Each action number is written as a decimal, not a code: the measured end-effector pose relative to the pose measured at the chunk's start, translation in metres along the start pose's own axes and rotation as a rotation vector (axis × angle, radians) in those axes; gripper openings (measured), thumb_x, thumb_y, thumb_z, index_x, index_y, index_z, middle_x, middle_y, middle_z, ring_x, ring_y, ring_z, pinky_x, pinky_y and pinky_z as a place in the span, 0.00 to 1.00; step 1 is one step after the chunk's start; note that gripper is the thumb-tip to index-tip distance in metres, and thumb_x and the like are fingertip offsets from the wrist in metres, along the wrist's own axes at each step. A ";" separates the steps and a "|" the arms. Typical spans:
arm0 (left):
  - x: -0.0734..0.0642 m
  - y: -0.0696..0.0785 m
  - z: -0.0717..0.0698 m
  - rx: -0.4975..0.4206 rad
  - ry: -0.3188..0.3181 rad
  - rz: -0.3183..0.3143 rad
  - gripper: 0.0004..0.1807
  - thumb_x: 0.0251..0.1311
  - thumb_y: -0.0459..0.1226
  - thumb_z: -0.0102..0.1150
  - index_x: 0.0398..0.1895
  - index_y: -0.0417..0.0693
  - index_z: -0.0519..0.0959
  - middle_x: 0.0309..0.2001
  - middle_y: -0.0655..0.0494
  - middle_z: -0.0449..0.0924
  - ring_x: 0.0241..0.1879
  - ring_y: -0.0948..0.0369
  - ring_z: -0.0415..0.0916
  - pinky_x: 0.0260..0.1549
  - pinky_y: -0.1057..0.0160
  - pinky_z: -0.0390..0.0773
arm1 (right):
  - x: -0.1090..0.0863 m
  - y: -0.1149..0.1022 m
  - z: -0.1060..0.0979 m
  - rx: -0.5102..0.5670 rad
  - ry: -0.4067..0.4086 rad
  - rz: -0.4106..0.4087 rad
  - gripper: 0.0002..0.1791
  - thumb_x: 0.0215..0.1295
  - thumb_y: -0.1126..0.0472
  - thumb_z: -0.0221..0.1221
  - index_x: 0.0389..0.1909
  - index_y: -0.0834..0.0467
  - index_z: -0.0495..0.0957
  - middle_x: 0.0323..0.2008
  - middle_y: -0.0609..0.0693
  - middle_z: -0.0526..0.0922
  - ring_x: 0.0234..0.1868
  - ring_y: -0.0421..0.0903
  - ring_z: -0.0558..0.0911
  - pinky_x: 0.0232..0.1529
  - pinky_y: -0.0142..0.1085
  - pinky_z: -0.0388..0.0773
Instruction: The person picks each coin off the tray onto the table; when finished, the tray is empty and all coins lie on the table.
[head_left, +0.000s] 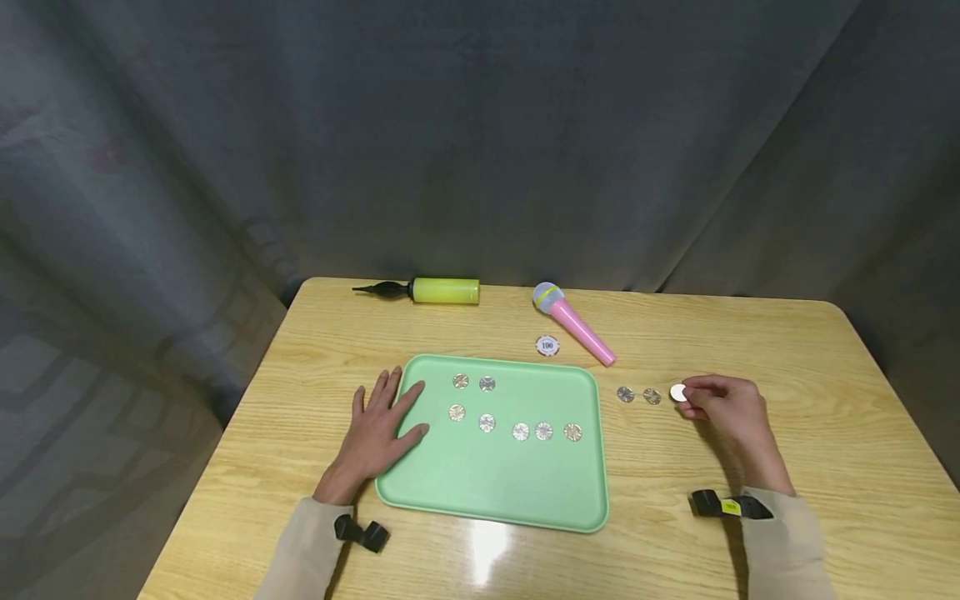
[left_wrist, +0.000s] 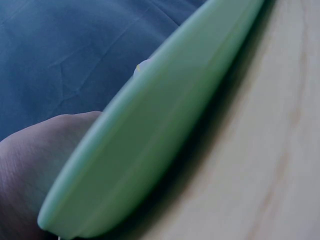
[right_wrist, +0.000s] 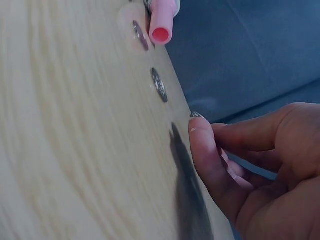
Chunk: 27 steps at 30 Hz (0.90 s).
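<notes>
A silvery coin [head_left: 677, 392] [right_wrist: 196, 114] is pinched between the thumb and fingers of my right hand [head_left: 731, 408] [right_wrist: 255, 165], raised off the wood in the right wrist view. Just left of it, two more coins, a nearer one [head_left: 652, 397] [right_wrist: 159, 85] and a farther one [head_left: 625, 394] [right_wrist: 140, 35], lie in a row on the table. With fingers spread, my left hand [head_left: 378, 433] rests over the left rim of a green tray [head_left: 495, 483] [left_wrist: 150, 125]. Several gold and silver coins lie flat in that tray, among them a gold coin [head_left: 573, 432] at the right.
Behind the tray lie a pink toy microphone [head_left: 581, 331] [right_wrist: 162, 22] and a white poker chip [head_left: 547, 346] marked 100. A yellow-green hand pump [head_left: 446, 291] with a black nozzle lies along the wooden table's [head_left: 810, 400] back edge. Dark curtains [head_left: 480, 142] hang behind.
</notes>
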<state>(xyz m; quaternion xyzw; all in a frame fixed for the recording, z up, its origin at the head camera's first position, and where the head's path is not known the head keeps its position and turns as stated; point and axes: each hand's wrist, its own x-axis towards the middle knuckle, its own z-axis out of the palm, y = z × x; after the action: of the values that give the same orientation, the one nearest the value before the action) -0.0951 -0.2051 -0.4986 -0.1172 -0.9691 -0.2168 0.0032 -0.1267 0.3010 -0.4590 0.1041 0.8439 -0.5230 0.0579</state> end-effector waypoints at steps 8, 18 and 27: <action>0.000 0.001 -0.001 0.000 -0.008 -0.004 0.38 0.64 0.55 0.57 0.76 0.56 0.64 0.80 0.40 0.49 0.81 0.40 0.43 0.72 0.29 0.39 | 0.001 0.006 0.000 -0.044 -0.004 0.028 0.17 0.72 0.72 0.51 0.55 0.81 0.73 0.32 0.50 0.87 0.28 0.29 0.84 0.34 0.28 0.85; 0.000 0.001 -0.001 0.010 -0.009 -0.003 0.38 0.64 0.55 0.57 0.76 0.56 0.64 0.80 0.41 0.49 0.81 0.40 0.43 0.72 0.30 0.40 | -0.001 0.007 0.000 -0.108 0.028 0.017 0.16 0.71 0.72 0.53 0.53 0.80 0.76 0.29 0.52 0.88 0.25 0.29 0.83 0.29 0.29 0.85; 0.001 0.000 0.000 0.010 -0.010 0.002 0.38 0.64 0.55 0.57 0.76 0.56 0.63 0.80 0.41 0.49 0.81 0.40 0.43 0.72 0.29 0.40 | -0.003 0.003 0.004 -0.176 0.051 0.022 0.16 0.70 0.70 0.55 0.52 0.78 0.77 0.30 0.57 0.88 0.24 0.31 0.82 0.26 0.29 0.84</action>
<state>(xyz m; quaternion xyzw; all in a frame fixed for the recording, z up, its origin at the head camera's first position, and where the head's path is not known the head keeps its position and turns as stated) -0.0957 -0.2052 -0.4982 -0.1192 -0.9701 -0.2116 -0.0011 -0.1227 0.2984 -0.4626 0.1212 0.8866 -0.4435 0.0511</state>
